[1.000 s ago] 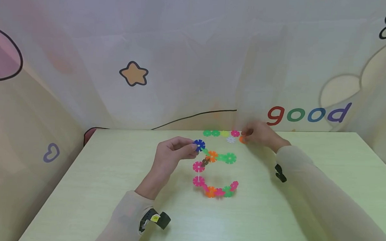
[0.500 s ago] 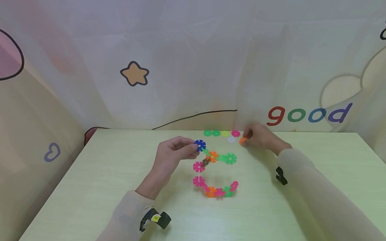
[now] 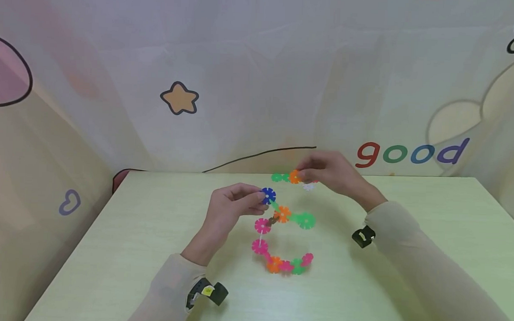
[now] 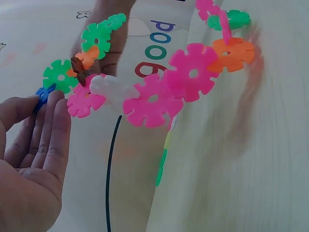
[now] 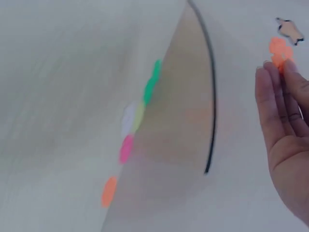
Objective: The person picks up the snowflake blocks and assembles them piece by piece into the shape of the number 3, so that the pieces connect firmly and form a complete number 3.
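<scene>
**Hand Positions: Snowflake-Disc Chain Held Above Worktop**

My left hand (image 3: 231,207) pinched the blue disc (image 3: 268,196) at the upper end of the disc chain (image 3: 280,237). The fingers (image 4: 48,130) were curled around that disc, thumb opposing. The chain hung from this grip above the worktop (image 3: 152,251): blue disc, then an orange disc (image 3: 283,213) with a green disc (image 3: 306,221) branching to the right, then two pink discs (image 3: 262,225) joined by a white piece, then a curved lower run of orange, pink and green discs (image 3: 288,265). In the left wrist view, the chain stretched away from the hand with its pink discs nearest the camera.

My right hand (image 3: 328,175) pinched a single loose orange disc (image 3: 295,177) at its fingertips (image 5: 277,72), raised near the far edge of the worktop, apart from the chain.

Behind that disc, a row of spare discs (image 3: 282,177) lay on the worktop against the backdrop: green, yellow, white and pink, with one more orange visible in the right wrist view.
</scene>
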A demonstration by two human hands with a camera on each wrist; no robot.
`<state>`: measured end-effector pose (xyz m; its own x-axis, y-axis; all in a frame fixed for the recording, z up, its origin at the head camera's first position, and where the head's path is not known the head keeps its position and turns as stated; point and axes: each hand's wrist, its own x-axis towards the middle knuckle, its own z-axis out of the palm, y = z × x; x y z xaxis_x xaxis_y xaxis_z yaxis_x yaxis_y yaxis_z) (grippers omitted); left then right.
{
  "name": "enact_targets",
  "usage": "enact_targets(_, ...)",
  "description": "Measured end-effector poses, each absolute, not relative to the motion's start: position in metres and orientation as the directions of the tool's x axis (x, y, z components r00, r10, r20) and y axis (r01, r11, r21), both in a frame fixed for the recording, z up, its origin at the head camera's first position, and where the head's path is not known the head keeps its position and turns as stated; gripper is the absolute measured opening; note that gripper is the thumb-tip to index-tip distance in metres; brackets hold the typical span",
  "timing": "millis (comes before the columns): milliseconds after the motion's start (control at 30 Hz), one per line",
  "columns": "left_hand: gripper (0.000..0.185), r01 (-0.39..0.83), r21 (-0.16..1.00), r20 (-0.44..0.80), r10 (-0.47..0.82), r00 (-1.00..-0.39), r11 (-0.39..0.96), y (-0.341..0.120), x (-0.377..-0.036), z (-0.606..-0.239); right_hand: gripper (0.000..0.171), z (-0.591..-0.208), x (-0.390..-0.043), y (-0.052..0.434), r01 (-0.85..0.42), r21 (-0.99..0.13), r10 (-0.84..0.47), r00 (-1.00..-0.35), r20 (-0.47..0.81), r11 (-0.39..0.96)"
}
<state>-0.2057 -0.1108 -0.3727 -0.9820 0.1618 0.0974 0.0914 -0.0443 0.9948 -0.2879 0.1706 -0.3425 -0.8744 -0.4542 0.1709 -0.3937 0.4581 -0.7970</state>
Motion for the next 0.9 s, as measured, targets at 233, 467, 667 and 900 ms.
enact_targets(233, 0.019, 0.091, 0.995, 0.096, 0.171, -0.981, -0.037, -0.111, -0.205, -0.372, 0.012, -0.328, -0.273, 0.145, -0.401, -0.874, -0.486, -0.842, 0.234, 0.275)
enact_targets(467, 0.019, 0.080, 0.997, 0.083, 0.174, -0.981, -0.025, -0.111, -0.205, -0.371, 0.007, -0.330, -0.270, 0.128, -0.430, -0.899, -0.556, -0.769, 0.316, 0.085)
enact_targets(667, 0.021, 0.082, 0.996, 0.084, 0.181, -0.980, -0.017, -0.111, -0.205, -0.370, 0.008, -0.333, -0.271, 0.124, -0.431, -0.901, -0.574, -0.750, 0.328, 0.049)
enact_targets(900, 0.021, 0.073, 0.997, 0.078, 0.199, -0.977, -0.036, -0.111, -0.205, -0.371, 0.009, -0.338, -0.269, 0.120, -0.435, -0.900, -0.600, -0.729, 0.330, 0.034)
